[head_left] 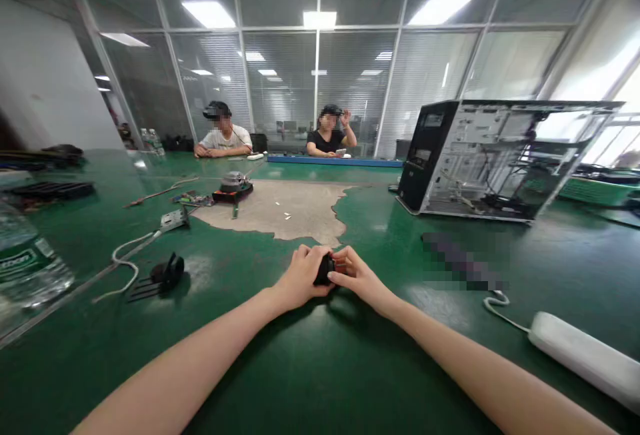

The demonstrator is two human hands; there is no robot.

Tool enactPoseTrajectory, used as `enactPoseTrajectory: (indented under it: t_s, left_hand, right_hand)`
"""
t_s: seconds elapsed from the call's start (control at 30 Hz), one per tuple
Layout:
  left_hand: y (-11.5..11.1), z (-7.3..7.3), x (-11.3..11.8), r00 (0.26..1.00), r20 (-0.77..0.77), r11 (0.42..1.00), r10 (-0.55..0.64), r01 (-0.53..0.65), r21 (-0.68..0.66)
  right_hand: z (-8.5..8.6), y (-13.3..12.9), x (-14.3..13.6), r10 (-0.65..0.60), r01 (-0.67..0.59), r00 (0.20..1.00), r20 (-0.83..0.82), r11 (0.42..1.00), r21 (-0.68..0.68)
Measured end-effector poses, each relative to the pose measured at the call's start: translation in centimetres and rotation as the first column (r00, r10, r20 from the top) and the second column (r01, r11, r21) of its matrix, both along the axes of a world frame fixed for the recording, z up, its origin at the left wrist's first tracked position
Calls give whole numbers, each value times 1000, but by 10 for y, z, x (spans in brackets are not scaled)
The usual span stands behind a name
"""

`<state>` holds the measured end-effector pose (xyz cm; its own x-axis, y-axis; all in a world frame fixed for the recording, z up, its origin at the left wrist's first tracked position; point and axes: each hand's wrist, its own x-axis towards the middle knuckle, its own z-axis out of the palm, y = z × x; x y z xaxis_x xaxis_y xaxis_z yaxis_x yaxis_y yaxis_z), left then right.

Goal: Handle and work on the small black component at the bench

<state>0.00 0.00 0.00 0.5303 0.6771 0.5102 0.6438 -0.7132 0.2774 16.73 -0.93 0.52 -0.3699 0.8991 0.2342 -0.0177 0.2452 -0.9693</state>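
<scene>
Left hand [299, 276] and right hand [361, 279] together, both holding a small black thing [323, 271], maybe with red wires [341, 264], green desk [320, 368] under them, computer case [426, 155] to their right

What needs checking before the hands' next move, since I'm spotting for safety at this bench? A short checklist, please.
1. Left hand on the small black-and-red object: ok, fingers and thumb close around its left side.
2. Right hand on it: ok, thumb and fingers meet its right side.
3. Full view of the held object: not ok, fingers cover much of it.
4. Black slotted plastic piece away from the hands: ok, it lies apart, to their left.
5. White oblong block with a pale cable away from the right forearm: ok, a gap shows.
6. Large clear plastic bottle capped: cannot tell, its top is out of frame.
</scene>
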Motion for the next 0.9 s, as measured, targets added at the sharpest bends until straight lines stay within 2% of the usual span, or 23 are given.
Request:
enactPoseTrajectory:
  t_s: [0.27, 0.5, 0.67, 0.83, 0.9]
  left_hand:
    - [-4, 5, 0, 1000, 11, 1000, -4, 5, -20]
    - [-5, 7, 0, 1000, 8, 999, -7, 8, -39]
    - [-4, 7, 0, 1000, -2, 1000, 0, 0, -18]
    - [-5, 8, 1, 1000, -2, 1000, 0, 0, -18]
    - [-5, 7, 1, 1000, 0, 1000, 0, 0, -19]
  right_hand:
    - [-6, 4, -4, -30, 31, 999, 14, 997, -70]
    - [2, 1, 1, 98, -98, 995, -5, 995, -1]
    - [0, 1, -2, 19, -21, 999, -32, 997, -74]
    - [-5, 4, -3, -26, 27, 1000, 13, 997, -74]
    - [-4, 4, -1, -8, 10, 999, 31, 998, -59]
